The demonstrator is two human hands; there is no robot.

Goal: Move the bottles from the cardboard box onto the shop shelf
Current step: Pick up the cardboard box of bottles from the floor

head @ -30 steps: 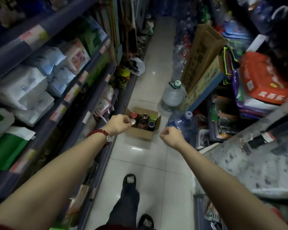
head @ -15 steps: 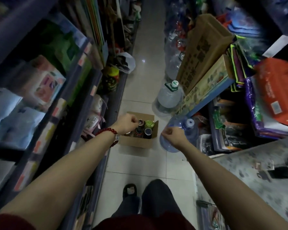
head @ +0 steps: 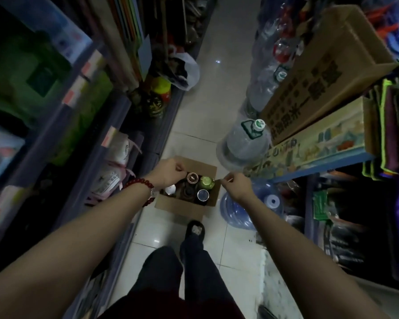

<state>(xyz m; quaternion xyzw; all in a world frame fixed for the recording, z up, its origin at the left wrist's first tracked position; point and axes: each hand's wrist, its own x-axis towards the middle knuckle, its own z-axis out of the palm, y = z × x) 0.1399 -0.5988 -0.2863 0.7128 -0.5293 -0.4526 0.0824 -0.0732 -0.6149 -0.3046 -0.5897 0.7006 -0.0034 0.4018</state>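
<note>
Cramped shop aisle, cardboard box (head: 182, 207) still full of bottles (head: 192, 177), left hand (head: 168, 172) and right hand (head: 236, 185) curled above, grip unclear.

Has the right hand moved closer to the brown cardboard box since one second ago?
Yes. The right hand has come forward to the brown cardboard box; its fingers now sit at the right rim.
</note>
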